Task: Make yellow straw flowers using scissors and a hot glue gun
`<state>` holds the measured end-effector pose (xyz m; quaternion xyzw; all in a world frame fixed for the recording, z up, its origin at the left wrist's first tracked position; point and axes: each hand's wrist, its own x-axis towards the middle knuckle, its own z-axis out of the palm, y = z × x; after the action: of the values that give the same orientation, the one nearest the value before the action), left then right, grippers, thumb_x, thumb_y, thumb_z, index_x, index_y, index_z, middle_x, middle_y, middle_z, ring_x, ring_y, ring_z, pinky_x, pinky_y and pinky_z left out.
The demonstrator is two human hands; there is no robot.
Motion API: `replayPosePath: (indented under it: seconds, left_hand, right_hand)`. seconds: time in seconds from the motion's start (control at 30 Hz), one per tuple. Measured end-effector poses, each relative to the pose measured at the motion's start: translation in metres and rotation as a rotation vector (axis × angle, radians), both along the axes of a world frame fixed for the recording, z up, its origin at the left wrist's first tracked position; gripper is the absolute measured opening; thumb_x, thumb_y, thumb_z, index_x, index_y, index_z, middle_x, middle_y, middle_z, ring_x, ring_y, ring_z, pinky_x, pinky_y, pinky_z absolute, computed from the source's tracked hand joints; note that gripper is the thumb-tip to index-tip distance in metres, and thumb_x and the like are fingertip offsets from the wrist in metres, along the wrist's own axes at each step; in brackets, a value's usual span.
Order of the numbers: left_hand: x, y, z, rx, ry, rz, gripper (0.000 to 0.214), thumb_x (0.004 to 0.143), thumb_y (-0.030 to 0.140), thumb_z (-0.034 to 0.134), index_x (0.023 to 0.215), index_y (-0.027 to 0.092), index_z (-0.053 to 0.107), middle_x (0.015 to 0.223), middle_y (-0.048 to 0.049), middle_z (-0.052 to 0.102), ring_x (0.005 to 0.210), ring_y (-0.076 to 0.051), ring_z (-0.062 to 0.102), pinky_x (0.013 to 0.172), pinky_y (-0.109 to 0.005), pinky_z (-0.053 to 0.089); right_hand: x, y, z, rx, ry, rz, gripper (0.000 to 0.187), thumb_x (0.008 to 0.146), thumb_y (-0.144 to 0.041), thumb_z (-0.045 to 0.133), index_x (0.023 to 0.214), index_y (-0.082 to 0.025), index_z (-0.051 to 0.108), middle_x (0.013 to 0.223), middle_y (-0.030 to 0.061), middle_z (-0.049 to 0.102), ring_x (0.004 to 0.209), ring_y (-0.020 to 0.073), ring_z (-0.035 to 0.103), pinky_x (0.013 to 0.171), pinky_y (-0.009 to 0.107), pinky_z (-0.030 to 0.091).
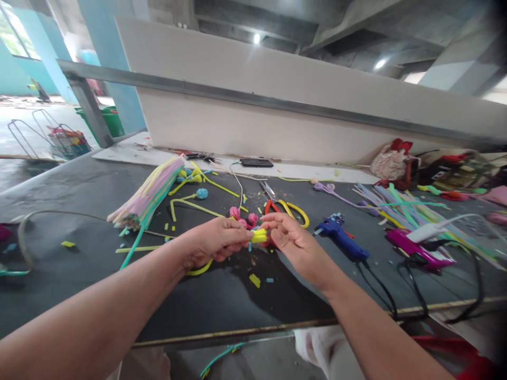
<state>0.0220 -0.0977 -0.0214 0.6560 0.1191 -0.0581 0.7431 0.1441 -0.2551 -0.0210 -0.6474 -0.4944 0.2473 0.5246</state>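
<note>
In the head view both of my hands meet above the dark table top. My left hand (216, 240) is closed in a pinch on a short bundle of yellow fuzzy pipe cleaners (260, 236). My right hand (295, 243) has its thumb and fingers drawn together at the bundle's other end. Just behind the fingers lie pink pipe-cleaner balls (234, 212). Scissors (291, 208) with red and yellow handles rest close behind my right hand. A blue glue gun (343, 237) lies to the right. Yellow offcuts (254, 280) are scattered below the hands.
On the left lies a thick bundle of pastel pipe cleaners (148, 195); a blue ball on a stem (202, 193) is nearby. Another spread of pipe cleaners (412, 211) and a magenta power strip (420, 250) with cables are at right. A phone (256, 162) sits at the back.
</note>
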Motion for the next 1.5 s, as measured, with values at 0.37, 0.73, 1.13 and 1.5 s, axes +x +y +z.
replayPosePath:
  seconds: [0.37, 0.73, 1.13, 1.5]
  left_hand:
    - [0.006, -0.011, -0.006, 0.255, -0.263, 0.239, 0.033, 0.074, 0.044, 0.062, 0.09, 0.017, 0.052, 0.076, 0.0006, 0.054, 0.064, -0.011, 0.055, 0.053, -0.024, 0.049]
    - [0.002, -0.014, -0.011, 0.539, -0.376, 0.17, 0.015, 0.076, 0.029, 0.059, 0.081, 0.016, 0.064, 0.072, -0.0015, 0.062, 0.063, -0.012, 0.056, 0.06, -0.022, 0.045]
    - [0.003, -0.017, -0.009, 0.269, -0.375, 0.236, 0.03, 0.069, 0.023, 0.066, 0.096, 0.017, 0.055, 0.079, -0.0004, 0.063, 0.064, -0.012, 0.06, 0.06, -0.024, 0.05]
    - [0.009, -0.014, -0.002, 0.192, -0.234, 0.244, 0.022, 0.066, 0.027, 0.069, 0.078, 0.013, 0.058, 0.059, 0.0007, 0.059, 0.051, -0.01, 0.056, 0.045, -0.021, 0.046]
  right_hand:
    - [-0.007, 0.005, -0.004, -0.047, 0.419, -0.072, 0.015, 0.079, -0.03, 0.063, 0.081, -0.015, 0.06, 0.07, -0.0021, 0.06, 0.06, 0.0085, 0.055, 0.065, 0.025, 0.042]
    - [-0.014, 0.008, -0.002, -0.042, 0.626, -0.084, 0.021, 0.072, -0.033, 0.069, 0.078, -0.016, 0.059, 0.067, -0.0025, 0.062, 0.053, 0.0072, 0.054, 0.057, 0.022, 0.041]
    - [-0.007, 0.007, 0.002, -0.06, 0.839, -0.108, 0.012, 0.072, -0.021, 0.067, 0.075, -0.014, 0.059, 0.065, -0.0002, 0.062, 0.049, 0.0055, 0.051, 0.052, 0.019, 0.042]
    - [-0.009, 0.005, -0.003, 0.005, 0.354, -0.1, 0.024, 0.076, -0.036, 0.066, 0.091, -0.018, 0.057, 0.08, -0.0001, 0.063, 0.071, 0.0112, 0.06, 0.073, 0.027, 0.047]
